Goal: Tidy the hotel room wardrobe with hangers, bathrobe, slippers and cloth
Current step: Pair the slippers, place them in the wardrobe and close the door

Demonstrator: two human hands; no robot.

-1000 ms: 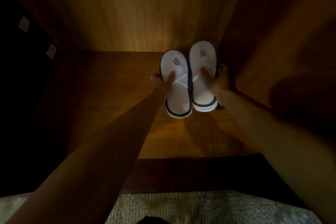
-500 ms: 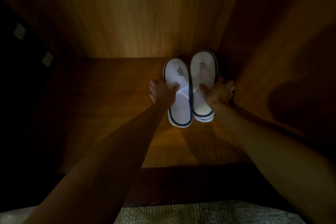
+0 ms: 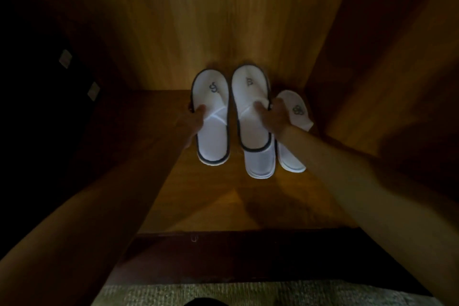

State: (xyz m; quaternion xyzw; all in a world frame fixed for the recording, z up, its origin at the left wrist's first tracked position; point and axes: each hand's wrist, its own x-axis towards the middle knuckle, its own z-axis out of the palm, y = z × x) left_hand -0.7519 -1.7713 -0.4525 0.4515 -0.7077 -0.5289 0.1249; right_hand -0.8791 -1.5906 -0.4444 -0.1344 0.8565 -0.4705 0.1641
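**Two hands on dark-trimmed slippers, a second pair beneath**

Four white slippers sit right of centre in the frame, on the wooden shelf (image 3: 173, 196) of the wardrobe, near its back wall (image 3: 198, 20). Two have a dark piping round the sole and a small dark logo on the toe cover. The left slipper (image 3: 211, 117) lies by itself with a narrow gap beside it. The right slipper (image 3: 250, 107) lies partly on top of a plain slipper (image 3: 259, 164), whose white heel sticks out below it toward the bottom of the frame. A fourth slipper (image 3: 295, 112), also without dark trim and carrying the same logo, lies just right of these, its middle hidden by the wrist.

All four run lengthwise up and down the frame, toes toward the back wall at the top, heels toward the viewer. The fourth one tilts slightly, its toe leaning to the right.

The left hand (image 3: 192, 123) grips the left slipper at the edge of its toe cover, thumb on top and fingers curled round the outer side. The right hand (image 3: 272, 119) grips the right slipper the same way, thumb on the cover's opening and fingers wrapped round its right edge.

A pale woven carpet (image 3: 248, 293) shows along the bottom edge. Two small pale squares (image 3: 65, 58) sit in the dark at the upper left.
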